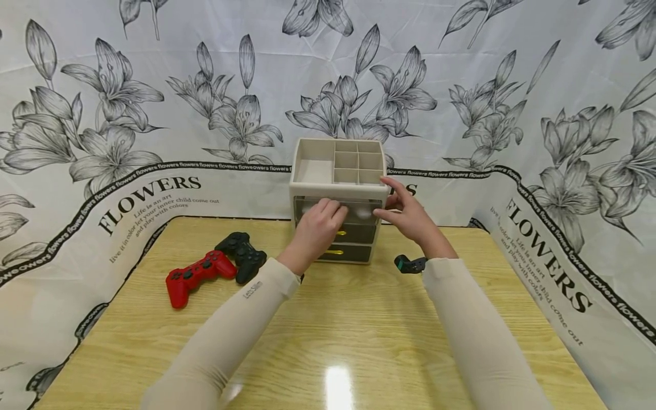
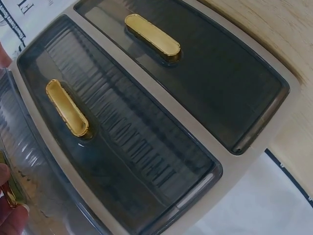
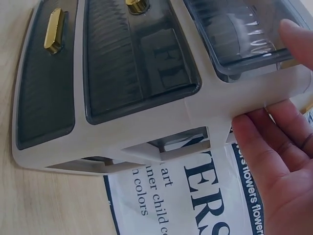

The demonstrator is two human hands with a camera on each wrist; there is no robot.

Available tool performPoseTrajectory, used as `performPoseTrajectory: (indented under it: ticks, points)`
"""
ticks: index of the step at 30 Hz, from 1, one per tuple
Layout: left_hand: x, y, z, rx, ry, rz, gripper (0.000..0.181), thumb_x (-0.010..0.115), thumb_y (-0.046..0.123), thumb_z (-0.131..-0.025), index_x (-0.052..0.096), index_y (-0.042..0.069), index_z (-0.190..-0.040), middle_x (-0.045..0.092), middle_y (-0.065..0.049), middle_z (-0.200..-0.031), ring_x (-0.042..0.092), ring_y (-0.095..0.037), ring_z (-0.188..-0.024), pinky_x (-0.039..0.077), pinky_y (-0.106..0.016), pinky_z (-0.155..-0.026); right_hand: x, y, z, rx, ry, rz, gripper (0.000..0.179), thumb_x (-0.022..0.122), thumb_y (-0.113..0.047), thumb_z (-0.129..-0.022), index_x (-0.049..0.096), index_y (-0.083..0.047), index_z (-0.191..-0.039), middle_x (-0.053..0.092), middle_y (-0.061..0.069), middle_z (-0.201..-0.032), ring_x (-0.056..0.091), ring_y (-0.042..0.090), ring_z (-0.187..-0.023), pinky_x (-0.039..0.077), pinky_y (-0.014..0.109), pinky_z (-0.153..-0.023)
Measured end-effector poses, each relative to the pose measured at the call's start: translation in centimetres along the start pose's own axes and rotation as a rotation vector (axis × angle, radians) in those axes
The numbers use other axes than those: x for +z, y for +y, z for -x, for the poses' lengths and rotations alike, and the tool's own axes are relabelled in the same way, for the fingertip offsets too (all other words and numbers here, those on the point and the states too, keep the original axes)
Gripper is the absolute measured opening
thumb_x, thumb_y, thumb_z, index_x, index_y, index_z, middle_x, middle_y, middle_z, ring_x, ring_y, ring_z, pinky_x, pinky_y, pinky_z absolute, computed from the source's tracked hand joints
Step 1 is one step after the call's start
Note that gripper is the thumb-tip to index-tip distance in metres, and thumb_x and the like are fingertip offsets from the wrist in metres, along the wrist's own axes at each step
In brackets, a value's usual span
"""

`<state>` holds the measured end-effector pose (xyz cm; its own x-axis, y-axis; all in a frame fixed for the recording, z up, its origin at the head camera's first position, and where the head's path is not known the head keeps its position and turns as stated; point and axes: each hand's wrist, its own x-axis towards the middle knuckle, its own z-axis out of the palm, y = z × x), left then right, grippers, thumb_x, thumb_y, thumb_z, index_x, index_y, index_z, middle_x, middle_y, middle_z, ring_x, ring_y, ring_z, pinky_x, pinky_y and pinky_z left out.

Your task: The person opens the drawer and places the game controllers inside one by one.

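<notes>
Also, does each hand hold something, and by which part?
Left hand pinches the top drawer by its gold handle; right hand holds the organizer by its upper side.

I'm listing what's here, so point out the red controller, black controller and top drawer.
Red controller (image 1: 199,274), head view: middle of body.
Black controller (image 1: 244,255), head view: middle of body.
Top drawer (image 1: 361,216), head view: right part of front.

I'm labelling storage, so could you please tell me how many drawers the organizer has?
3: the top drawer, gripped by the left hand; the middle drawer beneath; the bottom drawer, nearest the table.
</notes>
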<state>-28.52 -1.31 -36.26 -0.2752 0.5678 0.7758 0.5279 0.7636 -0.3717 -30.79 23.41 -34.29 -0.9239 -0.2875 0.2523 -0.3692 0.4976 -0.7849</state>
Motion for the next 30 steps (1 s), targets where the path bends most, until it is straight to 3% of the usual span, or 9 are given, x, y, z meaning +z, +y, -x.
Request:
performPoseTrajectory:
  ticks: [10,13,23,30]
  points:
    - [0.2,-0.1,-0.1,-0.024,-0.046,0.014,0.021,0.052,-0.002,-0.094,0.070,0.007,-0.101,0.067,-0.006,-0.096,0.062,-0.021,-0.089,0.054,-0.026,-0.084,0.6,0.2,0.0,-0.036,0.045,0.012,0.074,0.065,-0.029,-0.093,0.022,-0.038,-0.152,0.057,0.017,-0.109,0.060,0.029,-0.103,0.048,0.048,-0.094]
    - [0.2,-0.1,-0.3,-0.027,-0.048,0.014,0.019,0.054,-0.001,-0.094,0.070,0.007,-0.101,0.067,-0.006,-0.096,0.063,-0.020,-0.090,0.054,-0.026,-0.085,0.7,-0.8,0.3,-0.030,0.050,0.008,0.073,0.063,-0.021,-0.094,0.022,-0.030,-0.154,0.055,0.020,-0.110,0.060,0.034,-0.104,0.047,0.051,-0.098]
    - [0.5,-0.2,-0.5,-0.021,-0.028,0.010,0.016,0.057,0.000,-0.092,0.069,0.007,-0.098,0.066,-0.006,-0.093,0.063,-0.021,-0.087,0.054,-0.028,-0.083,0.9,0.2,-0.2,-0.080,0.100,0.072,0.069,0.063,-0.021,-0.094,0.027,-0.031,-0.152,0.057,0.021,-0.107,0.063,0.036,-0.104,0.050,0.051,-0.094]
    - [0.5,-0.1,-0.5,-0.025,-0.054,-0.006,0.017,0.057,-0.001,-0.091,0.070,0.007,-0.099,0.066,-0.006,-0.094,0.063,-0.021,-0.089,0.054,-0.028,-0.084,0.9,-0.7,0.0,-0.112,0.044,0.169,0.066,0.057,-0.017,-0.097,0.024,-0.033,-0.152,0.056,0.020,-0.114,0.060,0.035,-0.104,0.051,0.051,-0.092]
